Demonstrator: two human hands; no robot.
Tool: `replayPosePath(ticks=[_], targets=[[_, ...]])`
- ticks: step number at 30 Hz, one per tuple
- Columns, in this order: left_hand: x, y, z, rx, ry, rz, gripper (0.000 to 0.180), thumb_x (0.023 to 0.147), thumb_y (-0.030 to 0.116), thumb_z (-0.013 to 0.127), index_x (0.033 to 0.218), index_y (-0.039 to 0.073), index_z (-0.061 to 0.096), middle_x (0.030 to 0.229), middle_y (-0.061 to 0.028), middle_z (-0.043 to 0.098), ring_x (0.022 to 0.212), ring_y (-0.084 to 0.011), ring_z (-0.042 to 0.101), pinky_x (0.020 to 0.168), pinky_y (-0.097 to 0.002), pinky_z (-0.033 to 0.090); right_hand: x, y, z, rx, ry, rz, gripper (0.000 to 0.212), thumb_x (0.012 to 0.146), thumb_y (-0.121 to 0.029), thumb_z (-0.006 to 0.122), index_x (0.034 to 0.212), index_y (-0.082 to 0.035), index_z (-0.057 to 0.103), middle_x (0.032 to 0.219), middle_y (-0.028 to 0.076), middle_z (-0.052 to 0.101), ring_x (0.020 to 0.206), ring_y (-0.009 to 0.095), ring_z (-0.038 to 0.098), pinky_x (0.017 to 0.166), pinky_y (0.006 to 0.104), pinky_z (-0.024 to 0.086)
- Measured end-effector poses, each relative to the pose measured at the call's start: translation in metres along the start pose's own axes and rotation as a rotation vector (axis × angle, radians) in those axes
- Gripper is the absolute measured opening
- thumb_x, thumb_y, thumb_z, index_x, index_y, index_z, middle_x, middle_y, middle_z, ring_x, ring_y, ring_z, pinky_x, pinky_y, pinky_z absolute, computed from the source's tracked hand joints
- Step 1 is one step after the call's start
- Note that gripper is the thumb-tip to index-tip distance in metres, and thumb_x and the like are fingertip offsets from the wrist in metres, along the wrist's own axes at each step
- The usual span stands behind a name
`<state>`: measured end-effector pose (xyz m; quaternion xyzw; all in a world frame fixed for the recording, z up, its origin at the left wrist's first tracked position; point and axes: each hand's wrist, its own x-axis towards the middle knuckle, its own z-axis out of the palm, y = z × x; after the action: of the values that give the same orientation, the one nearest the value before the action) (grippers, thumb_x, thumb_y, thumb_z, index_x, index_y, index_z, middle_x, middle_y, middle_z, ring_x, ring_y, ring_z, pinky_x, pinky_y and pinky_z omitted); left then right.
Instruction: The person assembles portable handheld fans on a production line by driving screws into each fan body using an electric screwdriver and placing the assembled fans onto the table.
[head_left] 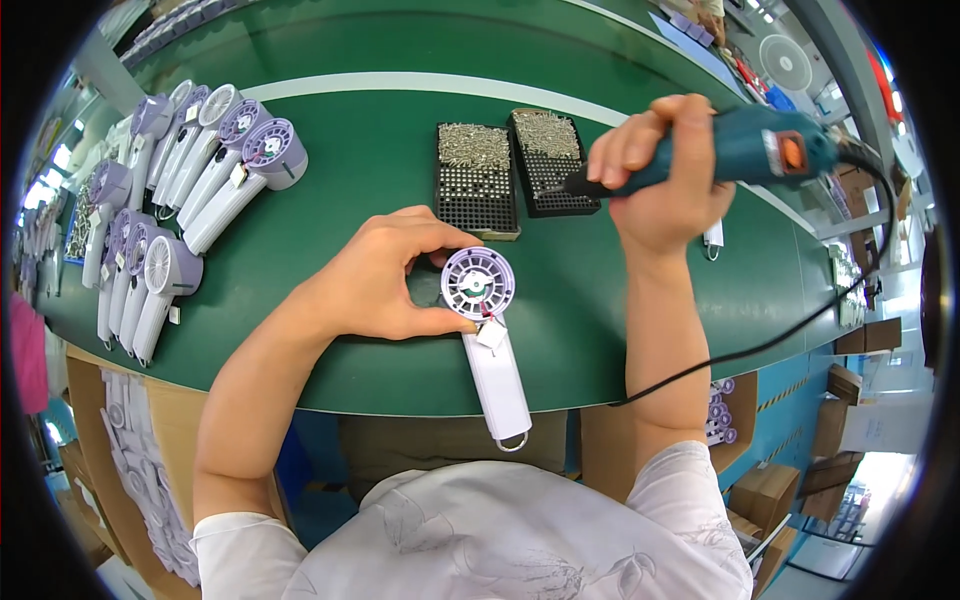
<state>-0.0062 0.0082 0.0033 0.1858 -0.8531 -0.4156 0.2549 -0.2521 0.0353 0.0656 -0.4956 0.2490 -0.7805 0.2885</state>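
Observation:
My left hand curls around the round head of a white and purple handheld fan, thumb on one side and fingers on the other. The fan lies on the green table, its handle toward me and its wire loop at the front edge. Its head has no front cover, so the inner ring and small red wires show. In my right hand is a teal electric screwdriver, held level with its tip to the left. That tip hovers over the right one of two black screw trays filled with small screws.
Several white and purple fans stand in rows at the left. A black cord runs from the screwdriver past my right forearm. Cardboard boxes with white parts sit below the table's front edge. Part of another fan shows behind my right wrist.

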Motion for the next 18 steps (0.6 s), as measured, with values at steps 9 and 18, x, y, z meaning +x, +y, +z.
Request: replayPosePath(ticks=[9,18], targets=[[0.004,0.003,0.008,0.005,0.043,0.024,0.062,0.061,0.025,0.094,0.113,0.002,0.072,0.082,-0.0055,0.065,0.071,-0.0167,0.053,0.063,-0.0293,0.045,-0.016,-0.021,0.011,0.154,-0.392,0.032,0.044,0.110,-0.043,0.031,0.113,-0.012,0.062,0.067,0.001,0.050,0.046,0.015,0.045,0.046,0.0330,0.044],[0.002,0.000,0.008,0.004,0.047,0.001,0.063,0.060,0.024,0.095,0.114,0.002,0.071,0.082,-0.0059,0.064,0.072,-0.0170,0.055,0.063,-0.0302,0.046,-0.033,-0.016,0.023,0.100,-0.468,0.059,0.039,0.108,-0.045,0.040,0.115,-0.010,0.057,0.069,0.003,0.053,0.047,0.017,0.050,0.046,0.0339,0.046]])
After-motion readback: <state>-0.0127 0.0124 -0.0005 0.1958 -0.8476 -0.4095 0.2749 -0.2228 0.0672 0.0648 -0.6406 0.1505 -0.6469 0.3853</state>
